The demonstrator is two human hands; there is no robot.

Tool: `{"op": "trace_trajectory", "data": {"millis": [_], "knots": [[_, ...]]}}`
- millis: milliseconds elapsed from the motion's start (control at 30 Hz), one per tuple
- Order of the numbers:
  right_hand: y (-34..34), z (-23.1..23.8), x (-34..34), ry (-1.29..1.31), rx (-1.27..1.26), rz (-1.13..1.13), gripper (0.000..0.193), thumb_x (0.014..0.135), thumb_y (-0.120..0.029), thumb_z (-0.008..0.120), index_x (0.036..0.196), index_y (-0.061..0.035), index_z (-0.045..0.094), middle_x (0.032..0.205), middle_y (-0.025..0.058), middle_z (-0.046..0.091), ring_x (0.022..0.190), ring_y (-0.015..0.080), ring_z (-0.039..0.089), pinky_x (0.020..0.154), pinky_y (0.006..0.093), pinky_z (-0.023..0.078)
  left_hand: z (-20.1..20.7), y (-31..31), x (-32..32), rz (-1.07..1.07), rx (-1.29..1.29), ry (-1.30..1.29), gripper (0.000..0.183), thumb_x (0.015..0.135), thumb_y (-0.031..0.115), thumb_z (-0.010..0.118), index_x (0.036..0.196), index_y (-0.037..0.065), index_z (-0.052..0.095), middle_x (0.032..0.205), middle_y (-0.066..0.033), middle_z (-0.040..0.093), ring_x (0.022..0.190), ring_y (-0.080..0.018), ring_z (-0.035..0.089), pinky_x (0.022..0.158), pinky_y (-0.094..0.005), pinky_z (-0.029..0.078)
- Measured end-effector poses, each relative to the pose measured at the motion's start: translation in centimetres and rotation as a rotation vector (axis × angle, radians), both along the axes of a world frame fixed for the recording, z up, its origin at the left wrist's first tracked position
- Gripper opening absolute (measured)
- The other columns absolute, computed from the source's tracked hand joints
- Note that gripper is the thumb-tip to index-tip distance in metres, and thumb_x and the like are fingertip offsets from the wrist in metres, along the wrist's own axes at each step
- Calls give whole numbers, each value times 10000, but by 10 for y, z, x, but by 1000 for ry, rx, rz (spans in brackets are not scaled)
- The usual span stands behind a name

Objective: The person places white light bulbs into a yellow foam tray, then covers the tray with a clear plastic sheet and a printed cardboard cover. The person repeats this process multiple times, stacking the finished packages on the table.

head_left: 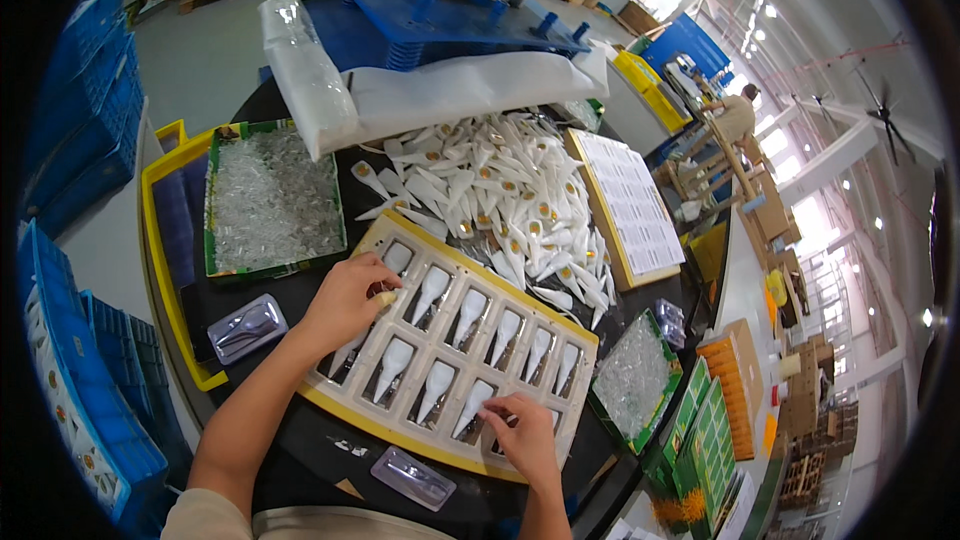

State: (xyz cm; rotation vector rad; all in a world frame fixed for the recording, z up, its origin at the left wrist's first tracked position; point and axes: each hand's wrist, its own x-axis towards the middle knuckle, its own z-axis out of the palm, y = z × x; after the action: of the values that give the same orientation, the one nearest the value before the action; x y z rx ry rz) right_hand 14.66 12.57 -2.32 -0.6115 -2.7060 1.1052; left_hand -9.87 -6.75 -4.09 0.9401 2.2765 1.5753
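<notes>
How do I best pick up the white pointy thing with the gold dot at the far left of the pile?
I'd pinch the white piece across its fat, round end, from above on the left. That end sticks out from the pile; the thin tip points toward other pieces.

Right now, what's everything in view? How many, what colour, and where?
Tray: one, yellow-rimmed, centre
Teardrop pieces: many, white, in tray and behind
Plastic bits: many, clear, in green boxes
Packs: several, see-through, around tray
Sheet: one, white, behind tray, right
Machine: one, blue, back
Wrapping: count unclear, white, before machine
Crates: many, blue or yellow, mostly left
Panels: at least two, green, lower right
Cardboard boxes: many, brown, right
Fan: one, dark, upper right
Co-worker: one, beige top, right background
Table: one, black, under tray
Left grip: one, bare, at tray's left end
Right grip: one, bare, at near-row piece
</notes>
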Motion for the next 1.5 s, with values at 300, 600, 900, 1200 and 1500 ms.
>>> {"op": "trace_trajectory", "data": {"millis": [300,600,900,1200,1500], "knots": [[10,-12,-79,201,158,33,188,832,-104,771,1000,-27,732,789,124,663,656,234,645,644,344,517,1,43,56,-185,-202,313,171,830,128,724,988,64,709,911,-100,619,875,-299,640,760,-404,520],[39,-20,-62,209,220,-86,186,800,-56,781,970,-6,723,815,137,683,685,236,682,646,331,535,-9,66,55,-259,-322,413,128,835,154,703,936,75,699,923,-90,629,907,-316,640,786,-431,518],[43,-16,-66,154,274,-56,180,844,-106,732,1005,-26,718,828,126,657,728,301,662,661,388,517,7,37,86,-398,-348,290,136,836,155,706,950,81,698,926,-95,633,902,-321,644,786,-437,518],[24,2,-10,218,154,-144,78,839,-60,744,890,-4,726,765,110,640,634,214,624,596,308,490,19,-13,117,-432,-276,156,156,831,151,716,969,87,681,903,-92,614,892,-328,635,765,-451,499],[6,-13,67,139,-85,-273,231,804,0,782,1031,0,739,782,78,658,676,109,617,615,252,498,-4,1,132,-385,-238,265,155,818,137,744,955,91,687,901,-79,612,875,-308,623,759,-421,503]]}}
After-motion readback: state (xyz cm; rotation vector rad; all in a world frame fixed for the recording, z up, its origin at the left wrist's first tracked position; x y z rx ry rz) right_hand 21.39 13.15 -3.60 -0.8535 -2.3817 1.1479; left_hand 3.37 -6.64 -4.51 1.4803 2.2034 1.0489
